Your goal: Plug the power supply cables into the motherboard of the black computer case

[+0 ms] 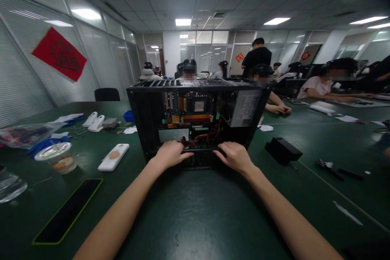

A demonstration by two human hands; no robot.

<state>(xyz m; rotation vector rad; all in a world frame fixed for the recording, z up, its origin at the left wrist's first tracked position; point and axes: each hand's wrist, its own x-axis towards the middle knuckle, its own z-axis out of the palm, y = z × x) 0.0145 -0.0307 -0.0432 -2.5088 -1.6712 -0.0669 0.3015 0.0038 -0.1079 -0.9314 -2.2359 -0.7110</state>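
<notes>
A black computer case (140, 118) stands on the green table with its open side towards me. Inside it are a motherboard (199, 105), a power supply (245, 107) at the upper right and a bundle of coloured cables (210, 134). My left hand (170, 154) is closed over the case's lower front rail, fingers curled inside and thumb lying along the rail. Matching it on the right, my right hand (234, 155) grips the same rail. The fingertips of both hands are hidden behind the rail.
On the left lie a phone (70, 211), a white power bank-like object (113, 157), a lidded cup (57, 157) and a plastic bag (27, 135). A black box-shaped object (283, 150) and black straps (330, 169) are on the right. Other people sit beyond.
</notes>
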